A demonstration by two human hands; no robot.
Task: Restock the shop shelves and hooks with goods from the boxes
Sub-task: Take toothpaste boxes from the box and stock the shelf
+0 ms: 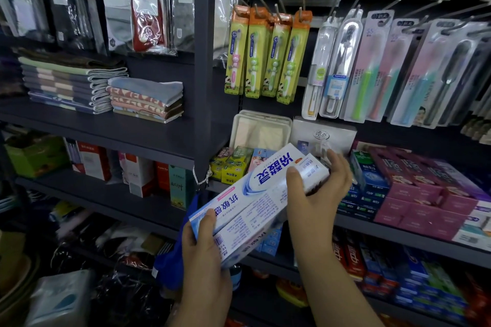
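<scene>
I hold the toothpaste boxes (pixel 255 202) tilted at the toothpaste shelf (pixel 414 240), left hand (pixel 204 252) gripping the near end, right hand (pixel 316 191) curled round the far end, steering toward the open slot, I judge.

We note white knotted cord (pixel 203 176) on dark upright post (pixel 203 61), left of right-hand fingers (pixel 335 160). White logo box (pixel 322 133) just behind fingertips; cream lidded trays (pixel 259 130) up-left, near. Clear toothbrush cases (pixel 337 66) hang straight above; yellow-green children's toothbrush packs (pixel 265 56) above-left. Pink cartons (pixel 425 194) stacked to right. Folded towels (pixel 71 85), two stacks, and sock packs (pixel 147 12) well apart, far left.
</scene>
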